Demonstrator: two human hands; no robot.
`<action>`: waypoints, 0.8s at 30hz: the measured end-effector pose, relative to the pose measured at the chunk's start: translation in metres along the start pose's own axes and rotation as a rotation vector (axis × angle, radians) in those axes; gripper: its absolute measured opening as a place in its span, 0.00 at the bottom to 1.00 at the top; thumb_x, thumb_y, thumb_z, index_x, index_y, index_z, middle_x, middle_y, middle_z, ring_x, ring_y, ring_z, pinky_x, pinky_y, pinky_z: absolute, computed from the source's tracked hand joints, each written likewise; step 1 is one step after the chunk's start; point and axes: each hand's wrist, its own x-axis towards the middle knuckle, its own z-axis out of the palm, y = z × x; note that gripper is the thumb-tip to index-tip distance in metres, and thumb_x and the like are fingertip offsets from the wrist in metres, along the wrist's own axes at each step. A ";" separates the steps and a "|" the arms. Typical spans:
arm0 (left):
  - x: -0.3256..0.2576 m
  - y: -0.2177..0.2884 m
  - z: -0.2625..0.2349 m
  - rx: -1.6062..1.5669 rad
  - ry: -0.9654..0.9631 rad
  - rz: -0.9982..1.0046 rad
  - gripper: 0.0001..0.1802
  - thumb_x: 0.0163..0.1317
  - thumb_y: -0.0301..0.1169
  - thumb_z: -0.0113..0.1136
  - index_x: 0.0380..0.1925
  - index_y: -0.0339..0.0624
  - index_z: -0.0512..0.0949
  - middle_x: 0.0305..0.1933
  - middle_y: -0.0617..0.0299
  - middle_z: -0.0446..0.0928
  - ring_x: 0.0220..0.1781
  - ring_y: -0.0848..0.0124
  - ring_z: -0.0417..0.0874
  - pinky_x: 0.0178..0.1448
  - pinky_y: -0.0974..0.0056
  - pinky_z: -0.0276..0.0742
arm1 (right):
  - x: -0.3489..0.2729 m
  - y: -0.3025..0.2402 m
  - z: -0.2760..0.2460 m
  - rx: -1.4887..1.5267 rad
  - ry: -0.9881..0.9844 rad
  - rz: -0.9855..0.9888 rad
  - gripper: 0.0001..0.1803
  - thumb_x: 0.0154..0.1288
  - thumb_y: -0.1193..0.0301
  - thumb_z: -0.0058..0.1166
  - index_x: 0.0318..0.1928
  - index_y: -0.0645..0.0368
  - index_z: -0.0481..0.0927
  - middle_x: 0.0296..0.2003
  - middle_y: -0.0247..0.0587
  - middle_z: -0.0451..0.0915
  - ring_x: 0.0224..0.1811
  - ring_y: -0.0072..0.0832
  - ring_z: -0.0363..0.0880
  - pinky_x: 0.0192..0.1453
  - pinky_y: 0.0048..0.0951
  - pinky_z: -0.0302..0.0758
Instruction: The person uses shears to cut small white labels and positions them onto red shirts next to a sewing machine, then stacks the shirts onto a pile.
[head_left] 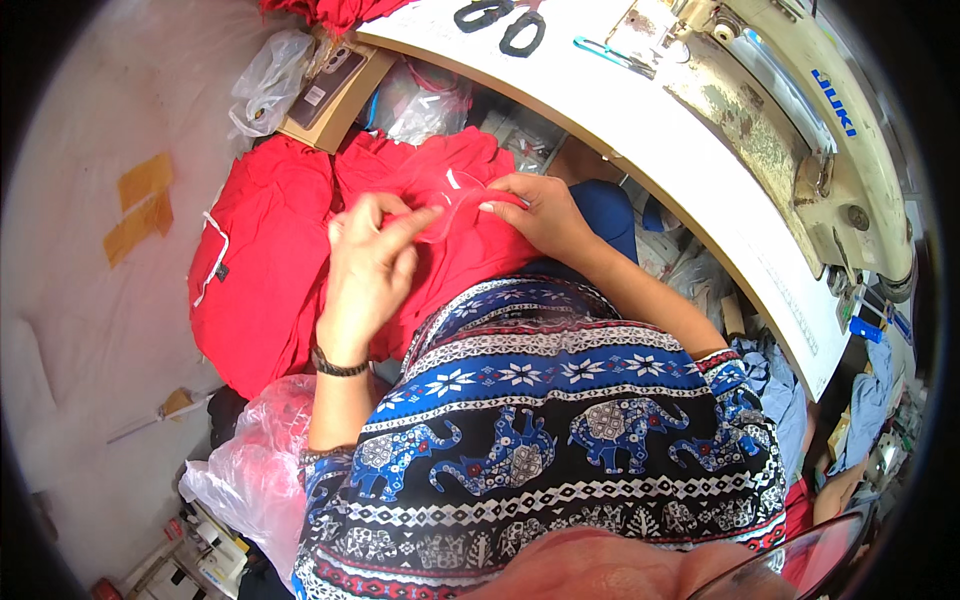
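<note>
Red cloth (455,262), likely a garment, lies bunched over my lap. My right hand (545,212) pinches a fold of it between thumb and fingers. A curved, paler edge of the cloth loops between my two hands, with a small white strip (453,180) beside it. Over the left part of the cloth hovers my left hand (372,262), its forefinger stretched toward that curved edge and the other fingers bent apart from it. Nothing shows in its grasp. Whether the fingertip touches the cloth, I cannot tell.
More red cloth (262,255) with a white cord is heaped at left. Beyond it, a cardboard box (352,100) carries a phone (330,82) and a plastic bag (270,85). A white table (600,110) with a sewing machine (800,130) curves along the right. Clear plastic bags (265,450) lie lower left.
</note>
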 end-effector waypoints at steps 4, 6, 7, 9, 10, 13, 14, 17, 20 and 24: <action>-0.018 0.016 0.024 0.103 -0.273 0.013 0.24 0.47 0.22 0.59 0.47 0.50 0.81 0.43 0.60 0.73 0.48 0.63 0.74 0.54 0.54 0.62 | -0.012 0.001 0.001 0.134 -0.093 0.087 0.17 0.57 0.69 0.65 0.45 0.64 0.81 0.34 0.47 0.84 0.37 0.26 0.82 0.44 0.27 0.77; -0.023 0.013 0.029 0.215 -0.168 -0.031 0.25 0.45 0.20 0.59 0.46 0.48 0.81 0.43 0.61 0.74 0.48 0.63 0.74 0.55 0.57 0.63 | -0.018 0.004 -0.001 0.312 -0.155 0.177 0.16 0.57 0.70 0.65 0.44 0.64 0.81 0.34 0.46 0.83 0.37 0.23 0.81 0.43 0.26 0.77; -0.023 0.010 0.029 0.163 -0.114 -0.034 0.25 0.43 0.19 0.60 0.46 0.48 0.82 0.43 0.61 0.74 0.48 0.62 0.74 0.55 0.57 0.63 | -0.021 0.006 -0.002 0.459 -0.155 0.243 0.15 0.57 0.70 0.65 0.44 0.65 0.81 0.34 0.45 0.83 0.37 0.22 0.81 0.43 0.25 0.77; -0.021 0.005 0.025 0.073 -0.073 -0.051 0.27 0.40 0.17 0.61 0.45 0.47 0.83 0.45 0.60 0.76 0.48 0.62 0.74 0.56 0.57 0.63 | -0.024 0.007 -0.004 0.624 -0.177 0.301 0.15 0.58 0.71 0.65 0.43 0.66 0.80 0.34 0.43 0.83 0.38 0.21 0.80 0.42 0.25 0.77; -0.020 0.004 0.021 0.068 -0.101 -0.028 0.28 0.40 0.17 0.61 0.46 0.47 0.82 0.47 0.60 0.76 0.48 0.62 0.74 0.57 0.58 0.62 | -0.024 0.007 -0.005 0.643 -0.200 0.289 0.14 0.58 0.71 0.65 0.42 0.66 0.80 0.35 0.43 0.83 0.39 0.20 0.80 0.42 0.24 0.77; -0.014 0.009 0.011 0.102 -0.109 -0.008 0.26 0.42 0.20 0.61 0.47 0.46 0.81 0.49 0.60 0.75 0.49 0.62 0.74 0.58 0.57 0.61 | -0.021 0.003 -0.008 0.490 -0.166 0.297 0.12 0.57 0.72 0.65 0.40 0.65 0.80 0.36 0.41 0.82 0.39 0.21 0.80 0.41 0.24 0.76; -0.013 0.013 0.009 0.106 -0.095 0.002 0.26 0.42 0.22 0.61 0.47 0.46 0.81 0.49 0.60 0.75 0.49 0.62 0.74 0.59 0.57 0.61 | -0.020 0.000 -0.009 0.387 -0.143 0.328 0.11 0.57 0.73 0.65 0.39 0.64 0.80 0.36 0.41 0.82 0.38 0.22 0.80 0.41 0.23 0.76; -0.016 0.023 0.006 0.102 -0.099 0.033 0.23 0.45 0.26 0.61 0.47 0.44 0.80 0.50 0.59 0.75 0.51 0.62 0.73 0.60 0.54 0.59 | -0.016 -0.009 -0.013 -0.018 0.168 -0.122 0.09 0.55 0.74 0.64 0.36 0.61 0.80 0.33 0.40 0.81 0.33 0.25 0.80 0.38 0.24 0.75; -0.025 0.022 0.008 0.045 -0.310 0.111 0.16 0.52 0.32 0.61 0.42 0.42 0.81 0.51 0.58 0.76 0.53 0.61 0.74 0.63 0.46 0.58 | -0.019 -0.016 -0.013 -0.112 0.248 -0.083 0.08 0.54 0.76 0.62 0.35 0.61 0.80 0.32 0.41 0.81 0.31 0.28 0.80 0.36 0.26 0.75; -0.023 0.003 0.034 -0.283 -0.488 -0.068 0.13 0.65 0.36 0.55 0.40 0.39 0.82 0.44 0.56 0.81 0.48 0.61 0.80 0.63 0.48 0.63 | -0.024 -0.013 0.002 0.154 0.193 0.053 0.06 0.55 0.78 0.60 0.35 0.61 0.80 0.33 0.41 0.80 0.32 0.27 0.80 0.38 0.25 0.75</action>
